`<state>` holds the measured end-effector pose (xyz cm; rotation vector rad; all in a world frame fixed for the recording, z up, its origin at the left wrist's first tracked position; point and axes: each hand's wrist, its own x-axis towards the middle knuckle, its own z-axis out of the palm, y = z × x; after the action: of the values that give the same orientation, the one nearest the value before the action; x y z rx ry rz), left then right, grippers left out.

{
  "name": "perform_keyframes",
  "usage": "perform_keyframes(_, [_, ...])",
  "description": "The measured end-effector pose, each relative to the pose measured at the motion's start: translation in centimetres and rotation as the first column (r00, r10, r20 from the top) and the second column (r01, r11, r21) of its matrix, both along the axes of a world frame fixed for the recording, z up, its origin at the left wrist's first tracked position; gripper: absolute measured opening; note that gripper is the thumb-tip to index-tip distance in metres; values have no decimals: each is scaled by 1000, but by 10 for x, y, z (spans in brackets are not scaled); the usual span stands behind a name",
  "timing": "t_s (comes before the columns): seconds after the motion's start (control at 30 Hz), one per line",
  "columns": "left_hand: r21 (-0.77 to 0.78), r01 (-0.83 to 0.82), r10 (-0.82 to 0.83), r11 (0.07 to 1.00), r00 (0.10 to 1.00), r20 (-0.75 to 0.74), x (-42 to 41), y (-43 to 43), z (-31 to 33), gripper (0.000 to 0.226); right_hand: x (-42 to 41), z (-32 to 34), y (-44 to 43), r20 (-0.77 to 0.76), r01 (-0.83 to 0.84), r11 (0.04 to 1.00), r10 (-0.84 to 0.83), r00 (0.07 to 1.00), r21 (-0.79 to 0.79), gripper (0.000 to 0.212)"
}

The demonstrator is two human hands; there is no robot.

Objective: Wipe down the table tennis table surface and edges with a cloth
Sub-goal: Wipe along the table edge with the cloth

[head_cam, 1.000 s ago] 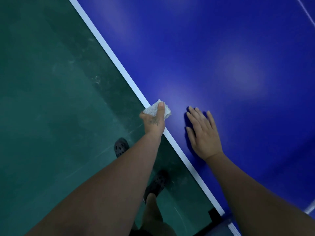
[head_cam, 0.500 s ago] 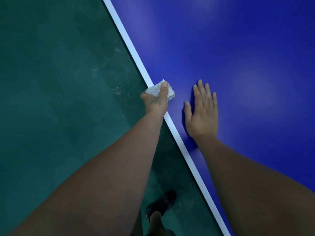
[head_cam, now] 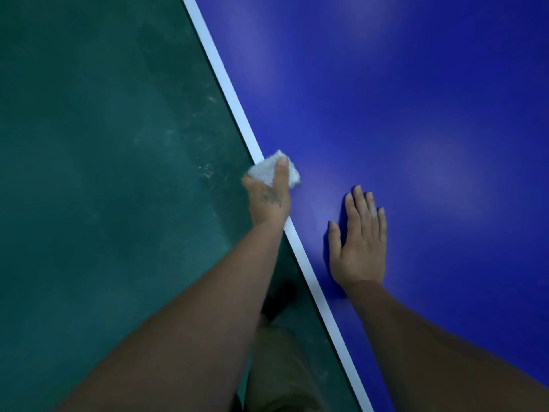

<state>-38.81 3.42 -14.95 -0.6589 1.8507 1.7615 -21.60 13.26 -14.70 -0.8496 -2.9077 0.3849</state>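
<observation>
At mid-frame the left hand (head_cam: 269, 200) grips a white cloth (head_cam: 271, 171) against the white edge line of the blue table (head_cam: 386, 99). The right hand (head_cam: 361, 242), just right of it, lies flat on the table, fingers straight.

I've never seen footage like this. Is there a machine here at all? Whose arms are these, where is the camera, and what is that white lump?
There is no machine here. These are a person's two bare arms, filmed by a camera worn on their head and looking down. The big blue area is the table tennis table, with a white line along its edge. The dark green beside it is the floor. The left hand grips a small white cloth, thumb on top, right at that edge line. The right hand holds nothing; it lies flat on the blue surface, fingers straight, apart from the cloth.
</observation>
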Motion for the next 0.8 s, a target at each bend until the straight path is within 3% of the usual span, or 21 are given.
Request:
perform_keyframes(0.07, [-16,30,-29,999,997,69,29,-5,3,52,0,-1,1,3,-4,1000,4,1000,1,61])
perform_keyframes(0.13, [-45,82,-78,996,993,85,29,-7,3,42,0,-1,1,7,-7,1000,7,1000,12,61])
perform_keyframes(0.3, [-40,163,-162,986,986,43,-77,-3,10,59,1,-3,2,10,-5,1000,5,1000,11,61])
perform_keyframes(0.4, [-90,105,-104,990,994,13,-113,2,10,57,2,-7,3,15,-12,1000,12,1000,18,62])
perform_keyframes(0.5, [-96,79,-83,992,996,-42,-97,3,7,38,2,-9,4,22,-13,999,13,1000,30,62])
perform_keyframes(0.7, [-88,96,-92,991,995,43,-19,-2,7,67,1,-6,3,29,-11,1000,11,1000,24,62])
perform_keyframes(0.8, [-147,166,-165,975,986,21,-55,-3,9,80,1,-6,4,47,-14,1000,13,999,16,63])
